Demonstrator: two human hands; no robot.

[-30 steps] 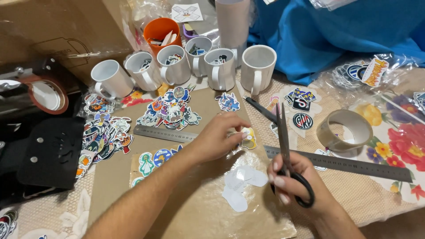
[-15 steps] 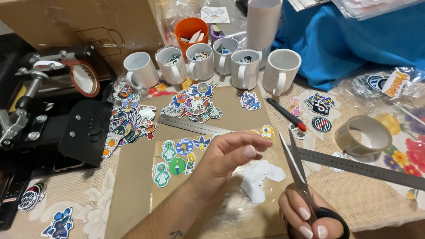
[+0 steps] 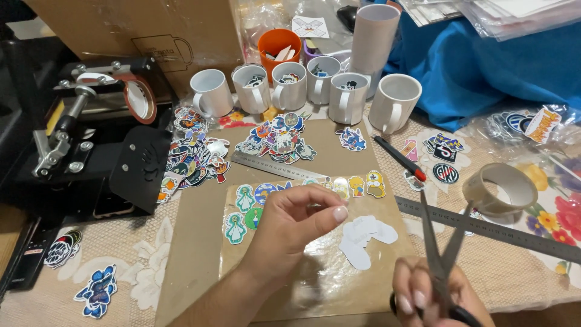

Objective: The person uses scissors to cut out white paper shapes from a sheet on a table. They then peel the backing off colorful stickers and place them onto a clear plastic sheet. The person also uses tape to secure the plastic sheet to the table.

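Pinching, with thumb and forefinger pressed together, the left hand [image 3: 290, 224] holds something too small and pale to identify above the brown sheet [image 3: 200, 242]; a second ago it was bent over a sticker by the ruler, so it has since lifted and drawn back toward the body.

Scissors [image 3: 440, 254]: held in the right hand [image 3: 423, 297] at the lower right edge, fingers [image 3: 417, 298] curled round the black handles, blades slightly apart and pointing up and away. A second ago they lay further over the sheet; now they are pulled back and raised. Judgement: one cut looks finished and the work sits between pieces.

White offcuts [image 3: 366, 236]: lying on the sheet just right of the left hand, unmoved.

Cut stickers [image 3: 357, 186]: a row along the sheet's upper part, beside the short ruler [image 3: 272, 166]; more in a loose pile [image 3: 277, 139] beyond it.

Long ruler [image 3: 490, 227]: lying slantwise under the scissor blades. Tape roll [image 3: 499, 189] near its upper side. Red-tipped pen [image 3: 396, 156] close by.

White mugs [image 3: 290, 88]: a row at the back of the desk [image 3: 532, 266], with an orange cup [image 3: 275, 45] behind.

Black press [image 3: 91, 151]: far left.
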